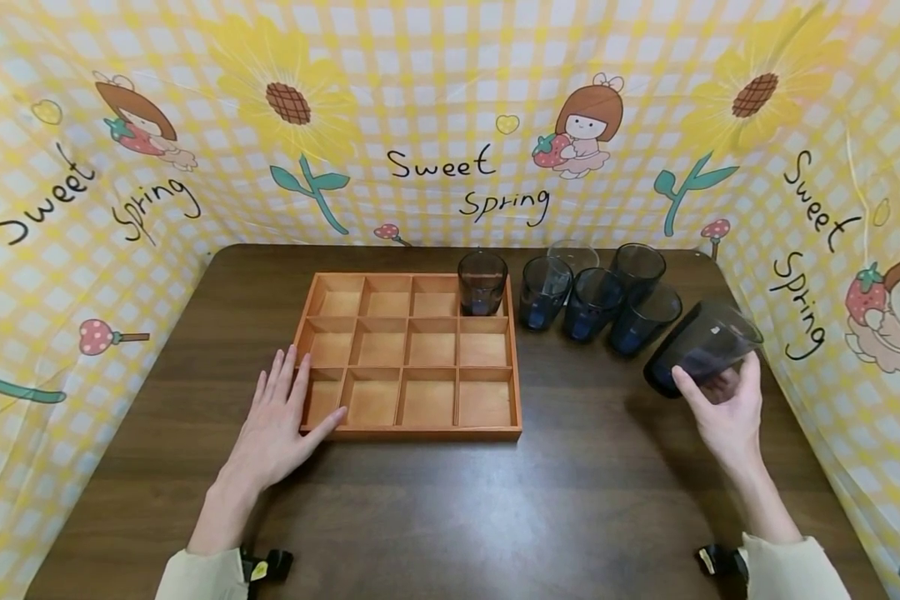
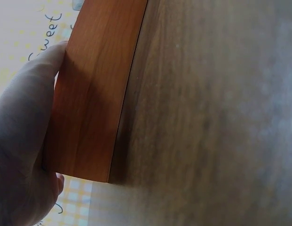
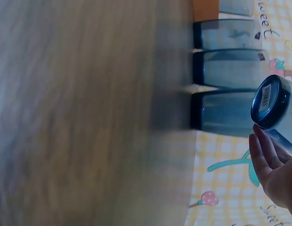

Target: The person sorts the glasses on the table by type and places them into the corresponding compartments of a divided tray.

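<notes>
My right hand holds a dark blue glass, tilted and raised over the table's right side; in the right wrist view the glass shows its base with a label, fingers beneath it. My left hand rests on the front left corner of a wooden compartment tray, thumb over the rim, fingers along the left side. In the left wrist view the hand lies against the tray wall. One glass stands upright in the tray's back right compartment; the other compartments hold nothing.
Right of the tray several glasses stand close together, among them one beside the tray, one nearest the held glass and a clear one behind. A checked cloth surrounds the table at back and sides.
</notes>
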Demonstrator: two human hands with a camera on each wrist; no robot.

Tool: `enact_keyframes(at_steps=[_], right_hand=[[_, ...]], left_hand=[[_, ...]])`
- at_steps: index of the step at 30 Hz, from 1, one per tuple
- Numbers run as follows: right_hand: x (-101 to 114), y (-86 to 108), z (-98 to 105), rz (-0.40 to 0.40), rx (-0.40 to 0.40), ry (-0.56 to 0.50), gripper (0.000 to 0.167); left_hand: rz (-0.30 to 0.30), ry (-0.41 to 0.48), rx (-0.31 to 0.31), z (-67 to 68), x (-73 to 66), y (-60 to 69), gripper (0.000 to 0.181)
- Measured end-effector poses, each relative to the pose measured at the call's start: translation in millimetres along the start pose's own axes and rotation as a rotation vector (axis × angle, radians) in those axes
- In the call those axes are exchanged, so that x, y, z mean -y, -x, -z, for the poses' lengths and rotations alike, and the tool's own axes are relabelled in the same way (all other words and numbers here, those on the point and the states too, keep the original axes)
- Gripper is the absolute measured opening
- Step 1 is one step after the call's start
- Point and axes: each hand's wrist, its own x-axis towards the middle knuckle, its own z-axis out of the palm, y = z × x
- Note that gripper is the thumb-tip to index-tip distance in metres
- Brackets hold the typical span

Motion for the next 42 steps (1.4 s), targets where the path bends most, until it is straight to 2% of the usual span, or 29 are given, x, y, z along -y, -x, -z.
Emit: enact_keyframes(at_steps=[9,19,28,35,42], right_hand=[[12.5,6.8,-19.8,0.012,0.084,0.018,0.082],[22.4,3.8,-65.1,0.059,0.222,-0.024,0.087],[19.4,-1.0,-103.0,0.097,0.371,0.019,0.092],[16.1,-4.4,-129.2,0.023,0.496,-0.003,0.093],[14.6,-6.4,-155.2,0.034,0.533,0.03,0.091]], left_hand=[[-0.003,0.003,0.0,0.7,-1.1,1.1,0.108],[0.001,0.0,0.005,1.4,-1.9,0.0,0.108],[-0.007,0.0,-0.004,1.0,-2.4,-1.0,0.108],[0.004,-0.001,0.004,1.1,-2.0,0.1,0.108],[-0.006,-0.001,-0.015,-1.7,0.1,0.1,0.108]])
